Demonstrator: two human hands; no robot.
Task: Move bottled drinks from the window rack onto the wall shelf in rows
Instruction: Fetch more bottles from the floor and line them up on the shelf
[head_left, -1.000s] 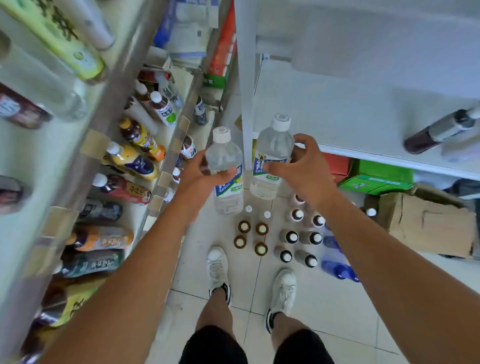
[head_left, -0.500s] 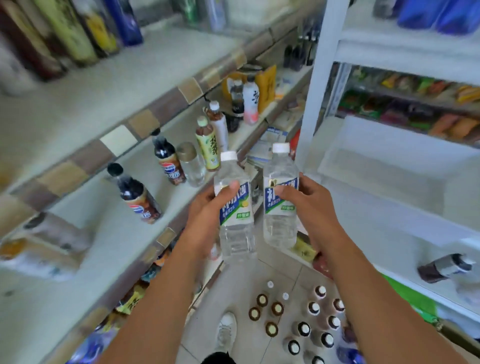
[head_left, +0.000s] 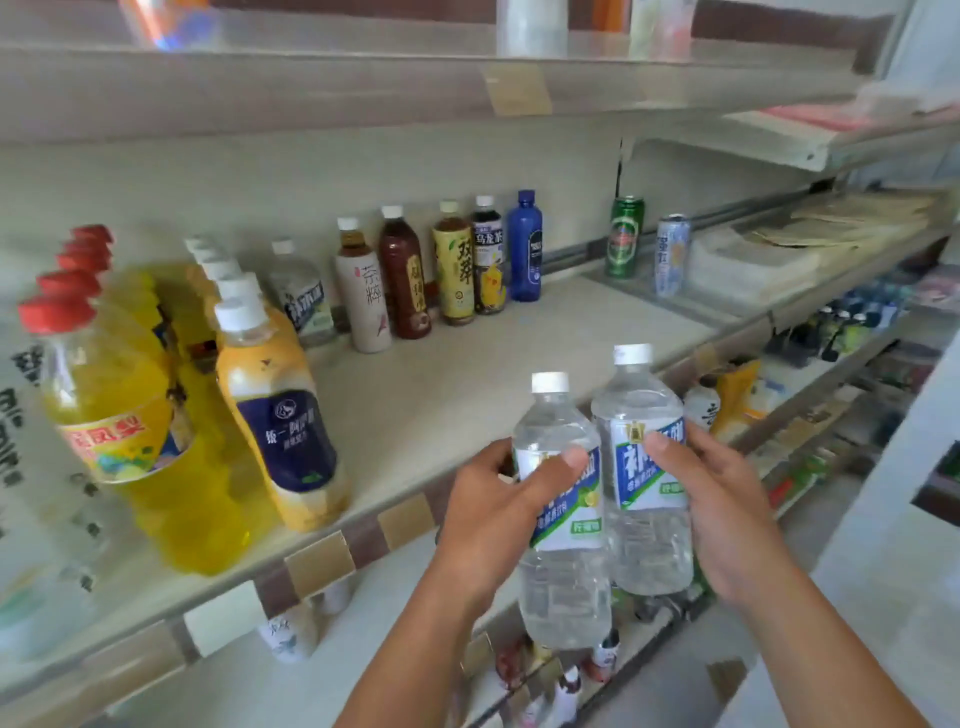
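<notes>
My left hand (head_left: 493, 519) grips a clear drink bottle (head_left: 563, 587) with a white cap and a blue-green label. My right hand (head_left: 722, 504) grips a second, matching bottle (head_left: 647, 540) just to its right; the two bottles touch side by side. Both are held upright in front of the front edge of the wall shelf (head_left: 467, 379). On that shelf, rows of yellow bottles with red caps (head_left: 104, 405) and orange bottles with white caps (head_left: 280, 415) run back at the left.
Single bottles stand along the shelf's back wall: a clear one (head_left: 301, 296), milk tea (head_left: 363, 291), brown tea (head_left: 405, 275), a blue bottle (head_left: 524, 249). Two cans, one green (head_left: 624, 236), stand further right. More shelves lie above and below.
My view has risen from the floor bottles and lower shelves to this higher wall shelf. Both hands have carried their bottles up with it, still side by side.
</notes>
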